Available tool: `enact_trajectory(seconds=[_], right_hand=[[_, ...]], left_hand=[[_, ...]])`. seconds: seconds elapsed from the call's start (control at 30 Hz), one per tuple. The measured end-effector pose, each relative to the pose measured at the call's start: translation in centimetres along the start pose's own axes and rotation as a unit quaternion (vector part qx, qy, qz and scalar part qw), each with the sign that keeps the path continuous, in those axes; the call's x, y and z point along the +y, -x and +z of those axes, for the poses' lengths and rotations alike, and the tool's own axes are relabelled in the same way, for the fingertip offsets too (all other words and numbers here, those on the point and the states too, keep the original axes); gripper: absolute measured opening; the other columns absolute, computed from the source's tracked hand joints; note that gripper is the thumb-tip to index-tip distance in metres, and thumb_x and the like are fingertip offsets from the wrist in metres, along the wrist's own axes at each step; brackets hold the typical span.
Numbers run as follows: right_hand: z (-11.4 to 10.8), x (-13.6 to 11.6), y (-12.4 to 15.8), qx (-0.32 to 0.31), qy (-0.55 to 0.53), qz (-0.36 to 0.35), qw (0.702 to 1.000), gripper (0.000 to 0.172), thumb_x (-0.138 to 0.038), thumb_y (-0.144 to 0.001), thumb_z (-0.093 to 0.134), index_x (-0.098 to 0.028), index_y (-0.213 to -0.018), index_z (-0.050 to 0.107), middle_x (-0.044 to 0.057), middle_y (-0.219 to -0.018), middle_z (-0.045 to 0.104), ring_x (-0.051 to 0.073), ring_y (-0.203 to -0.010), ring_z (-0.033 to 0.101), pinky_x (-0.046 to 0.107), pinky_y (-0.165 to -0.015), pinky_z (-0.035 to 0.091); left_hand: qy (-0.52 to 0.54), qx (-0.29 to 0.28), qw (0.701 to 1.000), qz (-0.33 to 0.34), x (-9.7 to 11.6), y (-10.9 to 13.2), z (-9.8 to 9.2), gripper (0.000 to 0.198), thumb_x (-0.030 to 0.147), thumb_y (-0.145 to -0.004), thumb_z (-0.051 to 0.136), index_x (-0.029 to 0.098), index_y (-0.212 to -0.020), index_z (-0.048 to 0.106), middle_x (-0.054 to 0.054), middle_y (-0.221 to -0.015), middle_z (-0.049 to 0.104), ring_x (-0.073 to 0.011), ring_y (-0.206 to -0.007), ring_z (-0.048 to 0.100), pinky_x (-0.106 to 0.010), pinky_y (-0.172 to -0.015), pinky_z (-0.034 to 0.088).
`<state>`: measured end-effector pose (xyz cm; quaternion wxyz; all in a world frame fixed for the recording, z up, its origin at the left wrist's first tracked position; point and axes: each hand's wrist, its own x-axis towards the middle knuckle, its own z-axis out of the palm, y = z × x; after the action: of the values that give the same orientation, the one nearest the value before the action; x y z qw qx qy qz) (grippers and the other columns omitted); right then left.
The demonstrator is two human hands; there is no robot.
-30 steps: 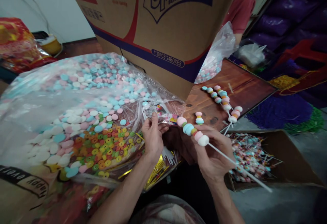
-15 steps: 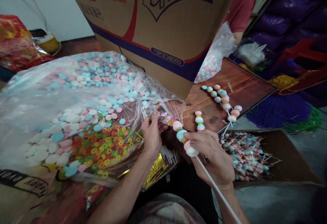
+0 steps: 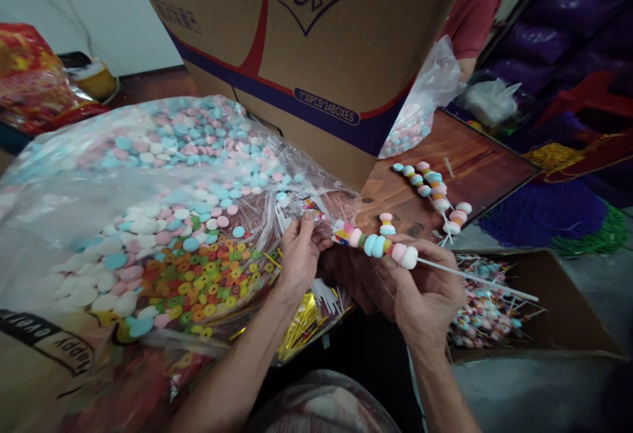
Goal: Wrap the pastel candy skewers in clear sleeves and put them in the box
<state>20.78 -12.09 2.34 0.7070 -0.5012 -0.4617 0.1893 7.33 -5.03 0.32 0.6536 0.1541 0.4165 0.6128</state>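
Observation:
My right hand (image 3: 428, 294) is closed around a candy skewer (image 3: 377, 246), a white stick threaded with pink, blue and white round candies and small gummy rings. Its bare stick end points right; the candy end meets a clear printed wrapper (image 3: 322, 222). The fingers of my left hand (image 3: 300, 258) pinch that wrapper, which seems to cover the skewer's left tip. Below my left hand lie gold twist ties (image 3: 301, 327) and white sticks (image 3: 326, 298). More candy skewers (image 3: 436, 189) rest on the table, and a short one (image 3: 386, 223) is partly hidden behind my right hand.
A large cardboard box (image 3: 257, 44) stands ahead. Left is a clear bag (image 3: 123, 182) of round candies, with gummy rings (image 3: 212, 281) before it. An open carton (image 3: 568, 308) at right holds wrapped candy sticks (image 3: 487, 314). Behind the box shows a person's red sleeve (image 3: 477, 11).
My right hand has turned the skewer from a steep slant to nearly level, its stick end swinging up and right. The skewer's tip and wrapper now overlap more clearly.

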Motion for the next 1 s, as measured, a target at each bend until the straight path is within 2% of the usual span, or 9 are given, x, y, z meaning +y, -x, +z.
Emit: enact_trajectory(seconds=[0.2,0.5,0.63,0.7,0.8,0.9,1.0], right_hand=[[-0.4,-0.3,0.0,-0.106,0.034,-0.053,0.992,0.022,-0.008,-0.080,0.069,-0.022,-0.096,0.065,0.004,-0.097,0.071,0.020,-0.094,0.069,0.039,-0.086,0.056],[1.3,0.8,0.4,-0.036,0.053,-0.016,0.998,0.016,-0.015,-0.079,0.073,-0.021,-0.091,0.064,0.002,-0.091,0.066,0.017,-0.086,0.063,0.038,-0.085,0.053],[1.8,1.2,0.8,-0.039,0.067,0.043,0.996,0.016,-0.020,-0.078,0.074,-0.020,-0.089,0.063,0.000,-0.086,0.063,0.015,-0.079,0.060,0.030,-0.075,0.052],[1.7,1.1,0.8,-0.059,0.065,0.078,0.993,0.017,-0.021,-0.077,0.075,-0.021,-0.090,0.063,0.000,-0.084,0.062,0.014,-0.077,0.060,0.028,-0.071,0.052],[0.9,0.5,0.5,-0.117,0.040,0.142,0.982,0.027,-0.021,-0.074,0.077,-0.022,-0.096,0.063,0.000,-0.089,0.064,0.014,-0.077,0.063,0.027,-0.069,0.054],[-0.9,-0.2,-0.1,-0.149,0.010,0.190,0.970,0.036,-0.024,-0.076,0.075,-0.024,-0.109,0.062,0.002,-0.097,0.066,0.014,-0.070,0.064,0.026,-0.060,0.055],[-3.1,-0.5,-0.6,-0.160,0.059,0.201,0.965,0.021,-0.029,-0.086,0.065,-0.021,-0.106,0.068,0.000,-0.074,0.066,0.011,-0.053,0.059,0.023,-0.048,0.050]], left_hand=[[-0.016,-0.027,0.999,-0.010,0.1,0.5,0.2,0.044,0.049,-0.065,0.082,0.018,-0.084,0.057,0.003,-0.071,0.067,-0.0082,-0.052,0.061,-0.020,-0.052,0.048],[-0.022,-0.030,0.999,-0.017,0.6,1.4,0.5,0.043,0.048,-0.068,0.080,0.018,-0.084,0.054,0.001,-0.077,0.068,-0.0115,-0.063,0.066,-0.024,-0.060,0.055],[-0.008,-0.044,0.998,-0.034,0.7,1.5,0.5,0.040,0.040,-0.069,0.081,0.017,-0.084,0.052,-0.001,-0.081,0.071,-0.0132,-0.072,0.069,-0.029,-0.071,0.057],[-0.005,-0.057,0.997,-0.043,0.7,1.5,0.4,0.038,0.035,-0.070,0.082,0.017,-0.088,0.054,-0.003,-0.085,0.073,-0.0146,-0.077,0.070,-0.031,-0.076,0.057],[0.006,-0.063,0.997,-0.053,0.6,1.2,0.2,0.035,0.033,-0.071,0.081,0.016,-0.089,0.058,-0.005,-0.087,0.074,-0.0163,-0.080,0.071,-0.033,-0.079,0.056],[0.022,-0.046,0.998,-0.043,0.8,0.9,0.0,0.030,0.033,-0.073,0.080,0.015,-0.087,0.060,-0.005,-0.087,0.074,-0.0174,-0.081,0.072,-0.034,-0.081,0.056],[0.034,-0.043,0.998,-0.036,1.0,0.8,0.0,0.028,0.030,-0.073,0.080,0.015,-0.087,0.061,-0.008,-0.089,0.075,-0.0191,-0.084,0.072,-0.034,-0.083,0.056]])
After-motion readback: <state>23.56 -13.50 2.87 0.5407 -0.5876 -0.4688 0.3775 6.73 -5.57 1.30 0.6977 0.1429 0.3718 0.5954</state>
